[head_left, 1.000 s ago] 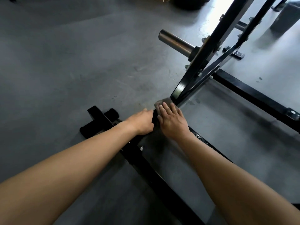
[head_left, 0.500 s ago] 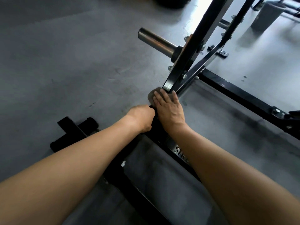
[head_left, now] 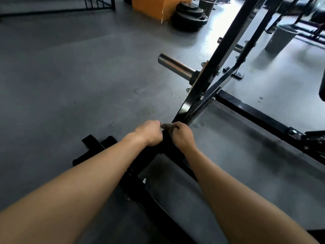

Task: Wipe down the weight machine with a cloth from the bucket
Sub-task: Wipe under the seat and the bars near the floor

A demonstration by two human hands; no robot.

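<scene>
Hands meet low on the weight machine [head_left: 210, 74], right where its slanted black upright comes down onto the base beam [head_left: 168, 147]. The right hand [head_left: 182, 136] has its fingers curled over a small grey cloth [head_left: 167, 125], bunching it against the top of the beam at the foot of the upright. The left hand [head_left: 151, 132] sits just to the left of it, fingers folded into a loose fist, and the knuckles touch the near end of the cloth. From this angle I cannot tell whether the left hand pinches the cloth or only rests beside it. Both forearms are bare and reach in from the near edge of the view.

The base beam runs from the near edge toward the hands. A short black cross foot [head_left: 95, 147] sticks out to the left on the grey rubber floor [head_left: 61, 85]. A second black rail [head_left: 255, 111] runs off to the right from the upright. A chrome plate sleeve [head_left: 174, 65] points left from the upright, above the hands and bare of plates.

Far from the hands, a stack of black weight plates [head_left: 190, 16] lies on the floor beside an orange block [head_left: 158, 6]. A grey bucket [head_left: 279, 39] stands at the far right, well apart from both hands and somewhat blurred.
</scene>
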